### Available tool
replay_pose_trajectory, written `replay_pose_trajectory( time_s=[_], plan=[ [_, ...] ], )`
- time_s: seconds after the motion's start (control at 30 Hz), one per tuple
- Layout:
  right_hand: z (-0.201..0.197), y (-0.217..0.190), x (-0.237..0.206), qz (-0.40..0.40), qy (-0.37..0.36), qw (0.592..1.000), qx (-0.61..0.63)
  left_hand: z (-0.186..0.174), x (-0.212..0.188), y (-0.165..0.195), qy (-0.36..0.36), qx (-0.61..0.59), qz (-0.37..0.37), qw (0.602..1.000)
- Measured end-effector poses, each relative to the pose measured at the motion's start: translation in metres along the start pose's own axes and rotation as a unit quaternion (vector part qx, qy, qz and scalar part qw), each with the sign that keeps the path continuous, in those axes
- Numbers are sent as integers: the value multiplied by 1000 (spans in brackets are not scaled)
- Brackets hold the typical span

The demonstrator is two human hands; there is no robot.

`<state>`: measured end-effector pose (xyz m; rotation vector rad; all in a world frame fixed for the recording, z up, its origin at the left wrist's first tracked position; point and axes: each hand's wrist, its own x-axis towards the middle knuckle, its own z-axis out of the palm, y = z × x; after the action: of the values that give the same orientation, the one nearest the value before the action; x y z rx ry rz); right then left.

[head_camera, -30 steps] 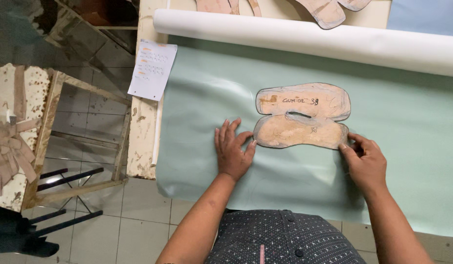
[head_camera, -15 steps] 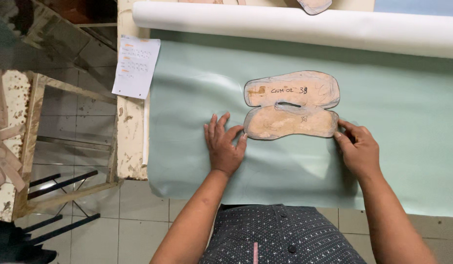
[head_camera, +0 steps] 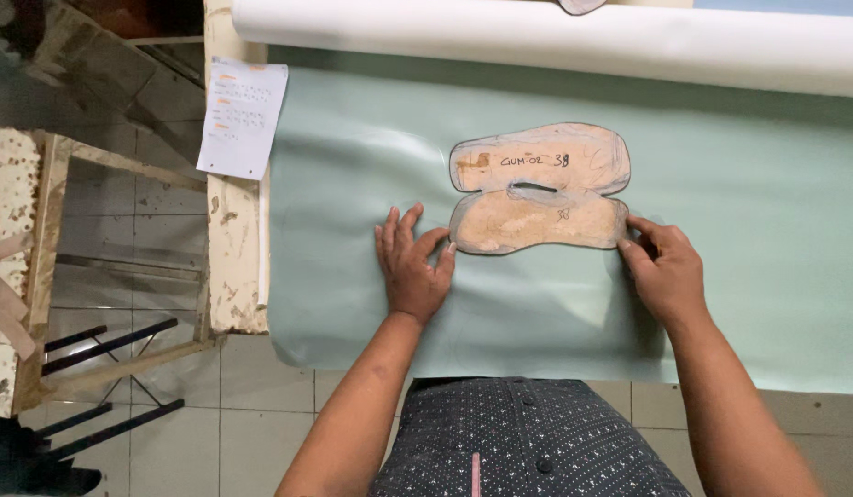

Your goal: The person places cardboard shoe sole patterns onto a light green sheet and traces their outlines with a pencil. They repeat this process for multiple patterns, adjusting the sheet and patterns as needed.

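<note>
Head view: a tan cardboard pattern (head_camera: 538,187), cut as two long rounded lobes joined side by side with a narrow slit between them, lies flat on a pale green sheet (head_camera: 371,147) spread over the worktop (head_camera: 231,239). The left hand (head_camera: 412,266) rests palm down on the sheet at the pattern's left end, fingers spread and flat, fingertips touching the edge of the lower lobe; it grips nothing. The right hand (head_camera: 663,270) sits at the pattern's right end, fingers curled, fingertips pressing on the corner of the lower lobe; whether it pinches the edge I cannot tell. Beyond the pattern, across the far side of the sheet, lies a white roll (head_camera: 537,37). Well left of the pattern, a white paper slip (head_camera: 242,118) hangs over the worktop's worn edge.
</note>
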<state>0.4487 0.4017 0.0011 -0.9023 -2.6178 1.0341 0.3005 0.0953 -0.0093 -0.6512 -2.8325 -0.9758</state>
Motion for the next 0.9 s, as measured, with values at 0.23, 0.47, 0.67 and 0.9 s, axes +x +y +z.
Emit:
replay_pose_trajectory(
  time_s=[0.23,0.47,0.67,0.9],
  plan=[
    [-9,4,7,-2,-29,996,-83,-2,-3,5,7,22,43,999],
    [-12,9,7,-36,-31,997,-66,11,-13,7,-4,36,-10,999],
    [-13,12,6,-52,-29,996,-62,18,-14,-1,19,-18,-22,999],
    [-14,12,6,-60,-35,995,-69,16,-14,-2,24,-20,-12,999]
  ],
)
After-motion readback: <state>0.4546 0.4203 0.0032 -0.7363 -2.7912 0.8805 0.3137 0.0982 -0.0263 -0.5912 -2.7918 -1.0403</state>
